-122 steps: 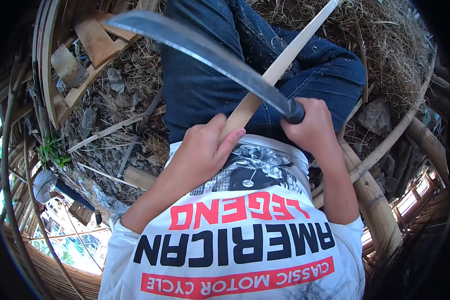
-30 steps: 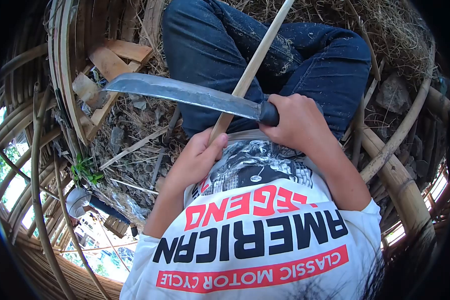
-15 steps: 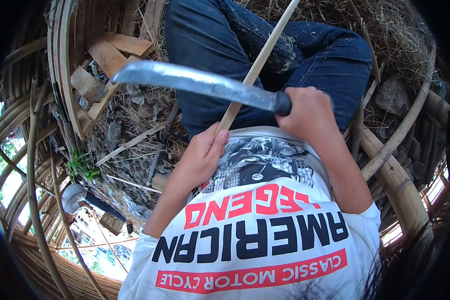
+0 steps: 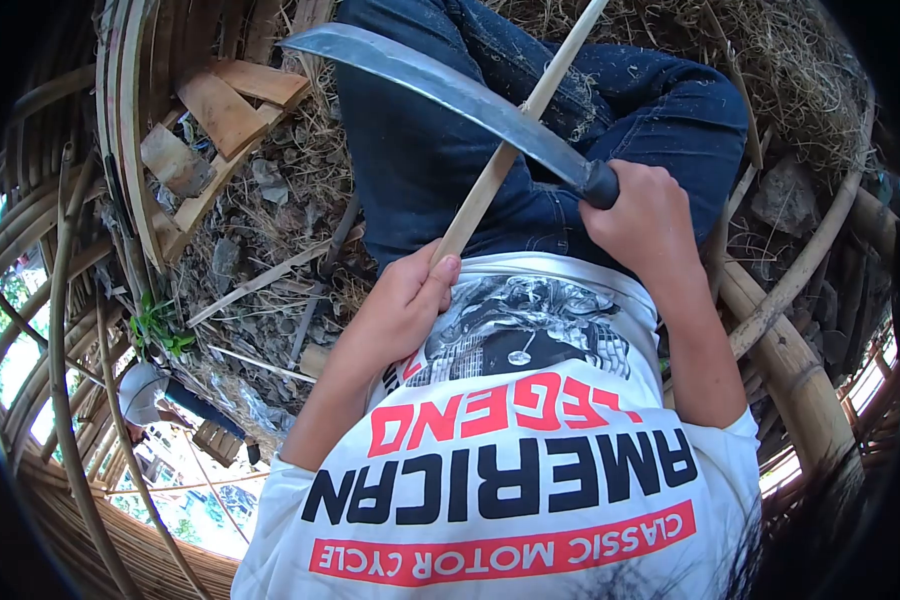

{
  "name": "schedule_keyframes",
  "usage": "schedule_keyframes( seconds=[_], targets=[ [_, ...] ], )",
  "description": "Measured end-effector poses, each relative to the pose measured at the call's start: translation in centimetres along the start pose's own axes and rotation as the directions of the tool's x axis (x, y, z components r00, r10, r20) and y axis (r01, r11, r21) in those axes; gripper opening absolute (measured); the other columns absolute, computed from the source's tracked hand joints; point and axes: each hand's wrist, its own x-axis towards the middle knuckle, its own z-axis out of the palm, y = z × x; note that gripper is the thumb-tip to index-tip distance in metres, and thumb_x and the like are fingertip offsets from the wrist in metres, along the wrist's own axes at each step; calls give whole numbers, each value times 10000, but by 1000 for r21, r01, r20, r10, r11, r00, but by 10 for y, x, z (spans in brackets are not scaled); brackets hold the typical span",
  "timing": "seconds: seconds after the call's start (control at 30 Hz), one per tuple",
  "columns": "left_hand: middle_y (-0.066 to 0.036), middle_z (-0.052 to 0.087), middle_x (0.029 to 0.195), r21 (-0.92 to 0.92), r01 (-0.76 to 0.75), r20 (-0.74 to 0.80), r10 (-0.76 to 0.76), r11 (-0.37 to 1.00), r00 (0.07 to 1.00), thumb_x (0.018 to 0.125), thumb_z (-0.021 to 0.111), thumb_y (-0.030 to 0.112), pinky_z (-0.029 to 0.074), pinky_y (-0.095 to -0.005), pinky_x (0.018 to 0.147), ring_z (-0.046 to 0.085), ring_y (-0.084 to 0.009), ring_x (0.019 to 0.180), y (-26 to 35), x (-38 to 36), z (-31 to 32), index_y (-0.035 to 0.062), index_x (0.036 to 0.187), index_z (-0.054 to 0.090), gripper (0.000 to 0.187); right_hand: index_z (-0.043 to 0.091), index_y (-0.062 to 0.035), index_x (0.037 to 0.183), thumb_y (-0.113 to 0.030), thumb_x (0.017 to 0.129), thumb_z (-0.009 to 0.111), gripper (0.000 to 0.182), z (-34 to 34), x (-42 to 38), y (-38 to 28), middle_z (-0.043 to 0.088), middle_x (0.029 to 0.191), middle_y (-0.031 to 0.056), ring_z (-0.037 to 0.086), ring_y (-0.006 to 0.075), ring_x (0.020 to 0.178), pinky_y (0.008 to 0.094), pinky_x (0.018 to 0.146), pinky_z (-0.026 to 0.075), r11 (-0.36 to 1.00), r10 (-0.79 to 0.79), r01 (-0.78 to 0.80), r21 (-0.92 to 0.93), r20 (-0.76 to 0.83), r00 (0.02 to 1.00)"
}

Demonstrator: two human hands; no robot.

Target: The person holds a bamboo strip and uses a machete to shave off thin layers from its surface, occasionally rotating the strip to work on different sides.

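Observation:
My left hand [image 4: 405,300] is closed round the lower end of a pale wooden strip [image 4: 485,190], which slants up and right over my crossed legs. In my right hand [image 4: 648,215] is the dark handle of a long curved knife [image 4: 435,88]. The blade crosses the strip around its middle, over my jeans, and its tip points to the upper left. Small shavings show on the strip by the blade and on the jeans.
Split wood pieces [image 4: 220,112] lie at the upper left, near tall bent bamboo slats [image 4: 125,130]. A thick bamboo pole [image 4: 790,365] is at the right. Stones and dry fibres cover the ground. Another person [image 4: 148,395] shows at the lower left.
The knife and my right hand have moved along the strip, away from my body, and the blade has tilted more steeply. My left hand and the strip have hardly moved.

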Motion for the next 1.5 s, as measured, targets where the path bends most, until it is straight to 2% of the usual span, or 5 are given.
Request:
schedule_keyframes(
  seconds=[0.6, 0.87, 1.07, 1.23, 1.5],
  targets=[
    [38, 431, 708, 120, -27, -40, 32, 992, 999, 1047, 440, 219, 354, -214, 562, 393, -38, 619, 7, -3, 5, 16, 915, 516, 254, 705, -41, 756, -227, 722, 679, 191, -1, 15, 9, 682, 754, 203, 682, 390, 757, 458, 739, 553, 996, -79, 76, -44, -76, 994],
    [31, 449, 707, 134, -30, -14, 32, 991, 999, 1047, 434, 216, 361, -215, 563, 399, -43, 617, 8, -7, 4, 17, 909, 520, 257, 696, -41, 777, -242, 723, 684, 209, -3, 6, 2, 680, 753, 202, 683, 376, 755, 453, 733, 555, 999, -35, 36, -12, 94, 995],
    [35, 437, 678, 162, -48, -42, 56, 986, 998, 1046, 429, 219, 360, -221, 565, 396, -48, 608, 12, -3, 5, 13, 909, 516, 262, 691, -44, 783, -267, 736, 689, 228, -5, 15, 18, 679, 756, 199, 677, 385, 761, 466, 732, 549, 996, -64, 58, -67, -96, 993],
    [30, 445, 678, 163, -17, -10, 19, 987, 1000, 1047, 424, 219, 362, -221, 569, 399, -50, 609, 16, -9, 6, 13, 910, 516, 263, 691, -53, 786, -254, 740, 675, 207, -4, -3, -1, 685, 759, 196, 682, 385, 752, 464, 731, 550, 994, -105, 107, -29, 78, 991],
    [-26, 456, 595, 132, -53, -46, 59, 990, 997, 1036, 433, 211, 392, -286, 542, 447, -105, 548, 10, -4, 1, -5, 939, 527, 255, 697, -64, 790, -266, 728, 693, 212, -3, 7, 8, 686, 749, 179, 689, 368, 734, 465, 714, 554, 997, -40, 34, -63, -85, 996]
  ],
)
